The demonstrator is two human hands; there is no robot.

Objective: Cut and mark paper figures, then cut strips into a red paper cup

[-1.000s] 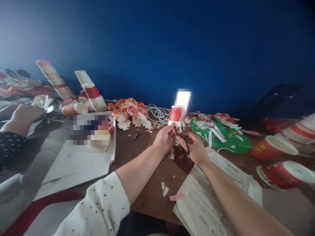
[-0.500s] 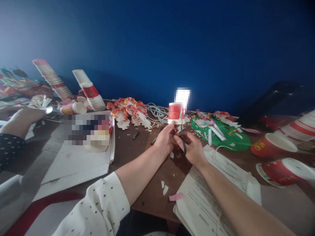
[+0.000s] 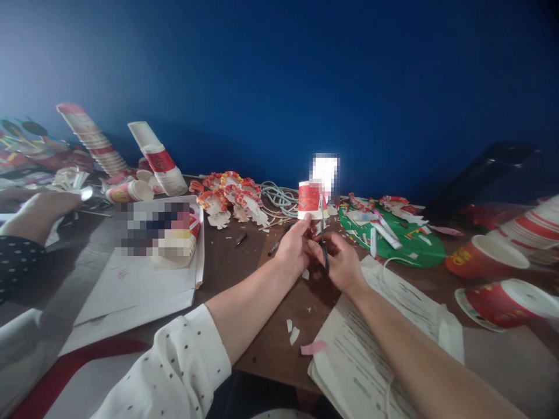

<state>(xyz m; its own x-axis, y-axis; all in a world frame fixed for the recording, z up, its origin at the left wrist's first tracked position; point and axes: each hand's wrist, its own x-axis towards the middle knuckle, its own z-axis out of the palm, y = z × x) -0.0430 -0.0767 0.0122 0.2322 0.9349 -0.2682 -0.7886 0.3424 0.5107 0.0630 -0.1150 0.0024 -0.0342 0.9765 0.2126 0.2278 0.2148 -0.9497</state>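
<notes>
In the middle of the head view my left hand [image 3: 297, 244] is closed on a red and white paper cup [image 3: 309, 198], thumb against its lower side. My right hand [image 3: 343, 262] grips a pair of dark-handled scissors [image 3: 324, 241], whose blades point up along the right side of the cup. Both hands are close together above the brown table. Part of the fingers of my left hand is hidden behind the scissors and the other hand. Small white paper scraps [image 3: 294, 335] lie beneath them.
Cut paper shapes [image 3: 233, 198] and a cable [image 3: 279, 201] lie behind my hands. A green disc [image 3: 414, 253] with glue tubes is to the right, near paper cups [image 3: 484, 256]. A white box lid [image 3: 144, 285], cup stacks [image 3: 163, 169] and another person's hand [image 3: 48, 209] are leftward.
Almost nothing differs. Both hands keep their hold on the cup and the scissors, with only a very slight shift.
</notes>
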